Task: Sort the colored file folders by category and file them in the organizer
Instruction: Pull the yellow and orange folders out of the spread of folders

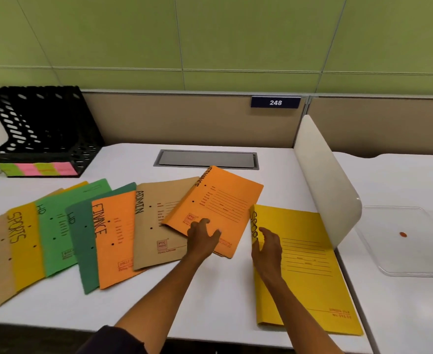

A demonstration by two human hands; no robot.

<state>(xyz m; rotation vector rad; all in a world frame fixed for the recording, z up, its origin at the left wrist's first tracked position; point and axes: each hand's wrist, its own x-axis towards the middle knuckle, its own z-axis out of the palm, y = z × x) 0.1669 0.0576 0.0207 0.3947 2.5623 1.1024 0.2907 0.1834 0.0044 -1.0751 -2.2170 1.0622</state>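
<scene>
1. Far up-left of the left hand (203,235), the black organizer (39,131) stands empty at the desk's back corner, with green and pink slot labels (37,169) too blurred to read. Misjudging a slot's category is a likely error.
2. Left of that hand, a fan of overlapping folders (57,233) reads ADMIN, SPORTS, HR, HR, FINANCE, ADMIN. Pulling one from the middle could drag its neighbours out of order.
3. The left hand's fingers are spread, pressing on the orange FINANCE folder (218,203), which lies tilted over the tan ADMIN folder (159,226). Nothing is pinched, so sliding it may carry the tan one along or push it toward the desk edge.
4. The right hand (268,247) lies open, fingers curled at the spine of the yellow SPORTS folder (307,272); I cannot tell if it grips. Just right, the white divider (325,180) could snag a lifted cover.
</scene>
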